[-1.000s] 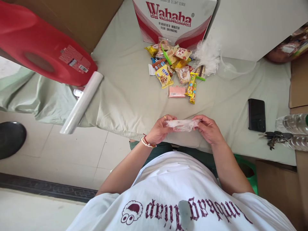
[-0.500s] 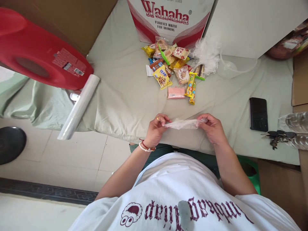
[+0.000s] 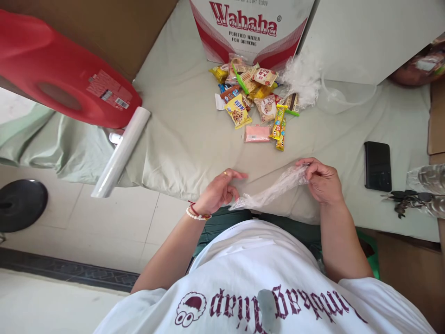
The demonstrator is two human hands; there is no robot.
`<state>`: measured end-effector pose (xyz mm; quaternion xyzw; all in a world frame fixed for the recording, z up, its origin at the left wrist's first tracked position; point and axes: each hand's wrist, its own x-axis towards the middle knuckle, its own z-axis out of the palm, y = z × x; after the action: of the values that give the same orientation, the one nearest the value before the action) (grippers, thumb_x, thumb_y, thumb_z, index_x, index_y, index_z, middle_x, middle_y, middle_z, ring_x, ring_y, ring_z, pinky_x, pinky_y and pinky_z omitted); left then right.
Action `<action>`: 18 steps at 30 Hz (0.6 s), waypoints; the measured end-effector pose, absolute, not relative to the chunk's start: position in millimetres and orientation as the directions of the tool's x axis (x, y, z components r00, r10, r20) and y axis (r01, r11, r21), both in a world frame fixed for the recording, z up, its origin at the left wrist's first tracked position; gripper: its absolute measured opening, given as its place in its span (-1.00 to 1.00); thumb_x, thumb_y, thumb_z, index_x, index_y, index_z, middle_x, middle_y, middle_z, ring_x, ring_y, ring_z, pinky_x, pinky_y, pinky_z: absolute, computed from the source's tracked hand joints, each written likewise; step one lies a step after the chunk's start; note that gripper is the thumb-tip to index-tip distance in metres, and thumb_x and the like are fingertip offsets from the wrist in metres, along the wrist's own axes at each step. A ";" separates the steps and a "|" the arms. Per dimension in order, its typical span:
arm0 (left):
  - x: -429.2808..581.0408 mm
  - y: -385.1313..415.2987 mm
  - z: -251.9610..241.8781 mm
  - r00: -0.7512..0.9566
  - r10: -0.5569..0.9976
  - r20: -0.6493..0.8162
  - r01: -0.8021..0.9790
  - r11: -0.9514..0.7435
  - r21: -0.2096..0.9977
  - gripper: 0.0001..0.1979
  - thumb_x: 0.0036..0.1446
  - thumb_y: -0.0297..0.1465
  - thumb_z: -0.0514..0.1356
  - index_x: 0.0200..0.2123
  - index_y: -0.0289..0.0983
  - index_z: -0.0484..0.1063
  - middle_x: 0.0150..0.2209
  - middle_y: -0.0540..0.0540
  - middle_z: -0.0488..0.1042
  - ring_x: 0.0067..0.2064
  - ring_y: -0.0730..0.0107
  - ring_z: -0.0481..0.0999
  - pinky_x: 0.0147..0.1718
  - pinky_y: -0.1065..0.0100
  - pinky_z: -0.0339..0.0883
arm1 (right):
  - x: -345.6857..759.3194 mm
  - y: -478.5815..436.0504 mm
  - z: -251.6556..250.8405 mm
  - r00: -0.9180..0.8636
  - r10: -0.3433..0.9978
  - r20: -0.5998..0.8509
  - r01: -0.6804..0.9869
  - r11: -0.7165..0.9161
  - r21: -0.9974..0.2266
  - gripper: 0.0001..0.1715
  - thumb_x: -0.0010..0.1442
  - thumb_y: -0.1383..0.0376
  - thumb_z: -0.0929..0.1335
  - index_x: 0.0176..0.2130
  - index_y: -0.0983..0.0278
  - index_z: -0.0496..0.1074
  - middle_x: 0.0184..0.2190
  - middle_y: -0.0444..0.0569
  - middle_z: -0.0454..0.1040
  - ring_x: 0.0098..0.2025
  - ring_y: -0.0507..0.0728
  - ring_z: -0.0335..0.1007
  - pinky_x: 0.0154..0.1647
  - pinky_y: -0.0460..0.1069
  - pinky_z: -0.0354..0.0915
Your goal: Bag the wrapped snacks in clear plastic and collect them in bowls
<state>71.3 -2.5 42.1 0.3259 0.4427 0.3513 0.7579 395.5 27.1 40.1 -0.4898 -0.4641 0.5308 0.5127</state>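
My right hand (image 3: 321, 178) pinches one end of a clear plastic bag (image 3: 269, 194), which hangs slack down to the left over the table's front edge. Just left of the bag's loose end is my left hand (image 3: 220, 190), its fingers apart and holding nothing. A beaded bracelet and a red string sit on that wrist. Farther back on the pale green cloth (image 3: 184, 134) lies a pile of small snack packets (image 3: 255, 99), with a pink packet (image 3: 256, 133) nearest to me.
A red-and-white Wahaha carton (image 3: 252, 28) stands behind the snacks, loose clear bags (image 3: 302, 76) beside it. A roll of clear film (image 3: 121, 150) and a red jug (image 3: 59, 76) lie left. A black phone (image 3: 377, 165), keys (image 3: 399, 199) and water bottles (image 3: 426, 178) are right.
My left hand has let go of the bag and opened. My right hand has drawn its end up and to the right, so the bag now hangs slanted.
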 end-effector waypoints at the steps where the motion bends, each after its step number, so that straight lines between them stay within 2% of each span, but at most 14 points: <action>1: 76.6 -2.3 43.9 0.377 0.785 -0.491 -0.170 0.580 0.797 -0.59 0.21 0.00 0.31 -0.15 -0.22 0.51 0.07 -0.17 0.56 -0.54 0.59 0.39 -0.69 0.46 -0.01 | 392.4 28.5 39.9 0.000 1.000 -0.029 -0.078 -0.029 -0.997 -0.80 -0.07 0.46 0.45 -0.61 0.22 0.44 -0.21 -0.01 0.59 -0.17 0.13 0.46 -0.27 -0.01 0.26; 4: 99.2 -4.2 45.8 0.463 0.709 -0.531 -0.037 0.615 0.788 -0.50 0.17 0.03 0.35 -0.03 -0.22 0.49 -0.02 -0.13 0.58 -0.57 0.69 0.22 -0.63 0.47 0.05 | 383.2 31.8 39.9 -0.014 1.000 0.017 -0.003 0.017 -1.000 -0.82 -0.03 0.45 0.41 -0.59 0.22 0.44 -0.19 -0.03 0.58 -0.16 0.13 0.46 -0.23 0.01 0.28; 8: 132.3 -10.0 39.6 0.472 0.730 -0.495 0.074 0.526 0.847 -0.39 -0.01 -0.08 0.50 0.04 -0.25 0.51 -0.16 -0.09 0.58 -0.45 0.55 0.36 -0.47 0.43 0.23 | 372.6 30.7 42.6 -0.054 0.998 0.043 0.092 0.048 -0.995 -0.79 0.05 0.41 0.40 -0.58 0.21 0.44 -0.14 -0.02 0.57 -0.14 0.15 0.48 -0.10 0.07 0.36; 11: 148.2 -14.3 32.5 0.474 0.764 -0.437 0.143 0.423 0.895 -0.59 -0.01 -0.17 0.48 -0.14 -0.27 0.59 -0.28 -0.04 0.57 -0.46 0.53 0.33 -0.44 0.40 0.22 | 369.9 26.4 44.8 -0.076 0.996 0.037 0.098 0.045 -0.994 -0.77 0.09 0.38 0.39 -0.58 0.20 0.43 -0.13 -0.04 0.58 -0.13 0.17 0.50 0.03 0.14 0.41; 14: 151.5 -17.0 27.7 0.428 0.817 -0.386 0.124 0.371 0.921 -0.76 0.08 -0.20 0.39 -0.32 -0.27 0.58 -0.44 0.02 0.49 -0.47 0.49 0.29 -0.47 0.40 0.14 | 376.6 20.7 46.5 -0.080 0.996 0.042 0.145 0.053 -0.988 -0.82 0.17 0.32 0.40 -0.46 0.16 0.55 0.05 -0.04 0.55 0.06 0.21 0.50 0.19 0.19 0.39; 16: 148.8 -17.9 26.4 0.325 0.864 -0.385 0.111 0.370 0.923 -0.78 0.10 -0.22 0.36 -0.33 -0.26 0.57 -0.49 0.04 0.44 -0.48 0.48 0.29 -0.48 0.40 0.12 | 383.6 15.4 46.7 0.028 0.997 0.072 0.156 0.067 -0.986 -0.90 0.21 0.25 0.43 -0.27 0.11 0.62 0.25 -0.06 0.43 0.24 0.23 0.40 0.26 0.18 0.37; 18: 146.2 -18.8 26.5 0.180 0.908 -0.378 0.144 0.356 0.923 -0.81 0.12 -0.24 0.34 -0.31 -0.25 0.58 -0.52 0.05 0.42 -0.50 0.47 0.27 -0.48 0.39 0.11 | 386.6 7.9 45.6 0.189 0.980 0.057 0.099 0.039 -0.994 -0.80 0.23 0.15 0.47 -0.12 0.07 0.61 0.30 -0.04 0.37 0.28 0.23 0.35 0.20 0.16 0.44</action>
<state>146.2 -18.8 26.5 0.4719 0.5573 0.3151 0.6062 386.6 7.9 45.6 -0.5567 -0.4846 0.4131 0.5335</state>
